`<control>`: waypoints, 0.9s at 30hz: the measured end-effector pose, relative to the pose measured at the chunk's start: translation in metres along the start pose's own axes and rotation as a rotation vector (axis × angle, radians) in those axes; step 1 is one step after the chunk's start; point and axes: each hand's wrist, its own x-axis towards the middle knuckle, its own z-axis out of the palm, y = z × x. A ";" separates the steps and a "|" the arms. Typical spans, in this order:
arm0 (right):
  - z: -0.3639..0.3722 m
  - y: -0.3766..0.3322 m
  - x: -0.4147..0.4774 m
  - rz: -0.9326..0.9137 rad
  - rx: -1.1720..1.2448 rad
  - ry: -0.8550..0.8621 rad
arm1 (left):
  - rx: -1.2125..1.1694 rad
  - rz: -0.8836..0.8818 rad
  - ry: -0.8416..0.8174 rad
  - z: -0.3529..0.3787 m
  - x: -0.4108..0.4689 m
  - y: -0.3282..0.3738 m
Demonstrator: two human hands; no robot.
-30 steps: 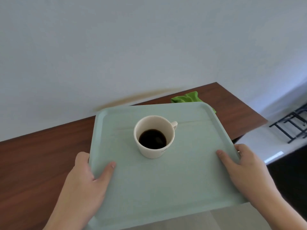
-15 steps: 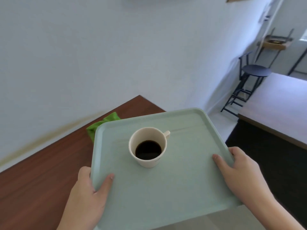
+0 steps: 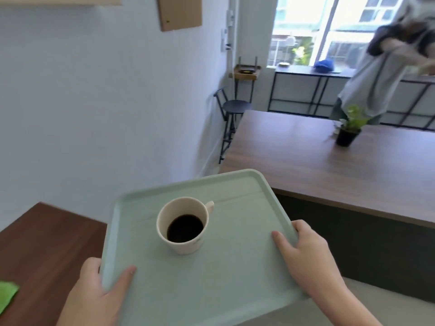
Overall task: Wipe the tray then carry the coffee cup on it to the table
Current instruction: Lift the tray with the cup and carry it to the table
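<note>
Head view: my left hand [image 3: 94, 295] and right hand [image 3: 308, 257] each clamp a side rim of the tray [image 3: 235, 290], thumbs on top, keeping it level so the coffee cup [image 3: 182, 225] mid-tray won't spill; surface [image 3: 329, 165] ahead.

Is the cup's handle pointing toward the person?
No, the cup has its handle on the far right side, away from the person.

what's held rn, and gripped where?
The tray, by both hands: left hand on its near-left edge, right hand on its right edge, thumbs on top. The cup only rides on it, untouched.
</note>
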 end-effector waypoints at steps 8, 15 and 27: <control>-0.018 0.040 0.068 0.140 0.011 0.143 | -0.025 0.104 -0.140 0.092 0.077 0.063; -0.037 0.057 0.140 0.249 -0.015 0.286 | -0.044 0.192 -0.283 0.177 0.159 0.119; -0.052 0.100 0.253 0.337 0.004 0.394 | -0.006 0.340 -0.485 0.299 0.247 0.204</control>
